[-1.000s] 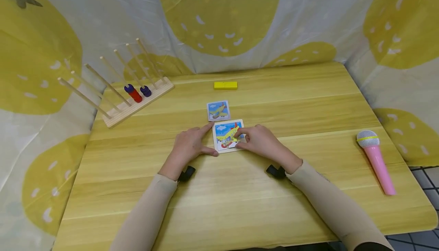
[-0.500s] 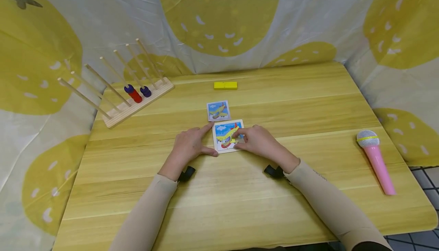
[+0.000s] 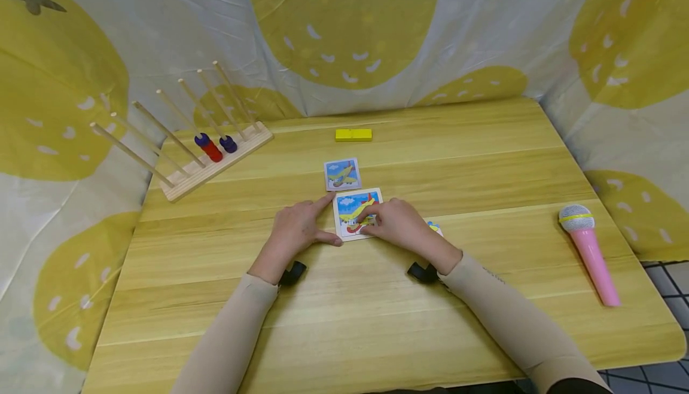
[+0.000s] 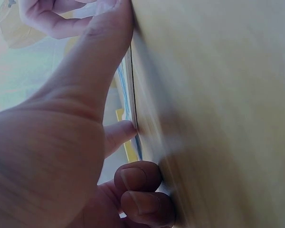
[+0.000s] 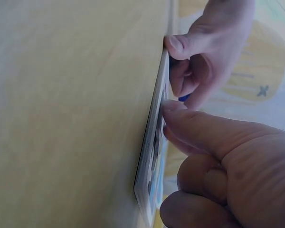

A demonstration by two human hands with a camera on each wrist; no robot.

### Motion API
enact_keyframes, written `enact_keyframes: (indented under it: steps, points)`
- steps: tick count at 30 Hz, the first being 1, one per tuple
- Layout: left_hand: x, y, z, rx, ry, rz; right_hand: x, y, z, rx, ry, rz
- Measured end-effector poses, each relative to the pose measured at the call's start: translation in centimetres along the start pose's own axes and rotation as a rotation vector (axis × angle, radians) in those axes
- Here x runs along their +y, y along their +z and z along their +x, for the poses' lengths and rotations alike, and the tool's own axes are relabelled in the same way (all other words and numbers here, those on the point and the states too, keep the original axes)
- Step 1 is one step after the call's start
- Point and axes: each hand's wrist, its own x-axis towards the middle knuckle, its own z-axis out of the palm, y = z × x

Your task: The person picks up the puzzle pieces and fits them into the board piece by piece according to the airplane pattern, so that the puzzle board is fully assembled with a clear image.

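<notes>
A small square jigsaw puzzle in a pale frame, with a yellow airplane on blue, lies at the table's middle. My left hand holds its left side, index finger at the upper corner and thumb at the lower one. On the picture's right half, my right hand has thumb and index fingertips around a puzzle piece, mostly hidden by the fingers. In the right wrist view the thumb meets the puzzle's surface. A matching airplane picture card lies just beyond the frame. A loose puzzle piece peeks out behind the right wrist.
A wooden peg stand with red and dark blue rings is at the back left. Beyond the card lies a yellow block. A pink toy microphone rests near the right edge. Patterned cloth encloses the back and sides.
My right hand has shifted left across the puzzle, and a loose piece has come into sight behind its wrist. The piece at the lower right looks flatter. The left hand has stayed put.
</notes>
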Motion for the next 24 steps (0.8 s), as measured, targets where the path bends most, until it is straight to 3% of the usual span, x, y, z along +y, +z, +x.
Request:
enact_keyframes:
  steps: [8, 17, 21, 24]
  points:
    - [0.0, 0.1, 0.1, 0.000, 0.002, 0.000, -0.1, 0.1, -0.1, -0.007, 0.008, 0.003]
    - [0.0, 0.1, 0.0, -0.004, 0.006, -0.006, 0.8, -0.4, -0.6, -0.010, 0.078, 0.130]
    - [0.1, 0.0, 0.0, -0.009, 0.002, -0.012, 1.3, -1.2, -0.7, -0.016, 0.075, 0.150]
    - [0.1, -0.1, 0.0, -0.012, -0.001, -0.017, 2.3, -2.6, -1.5, 0.027, 0.088, 0.220]
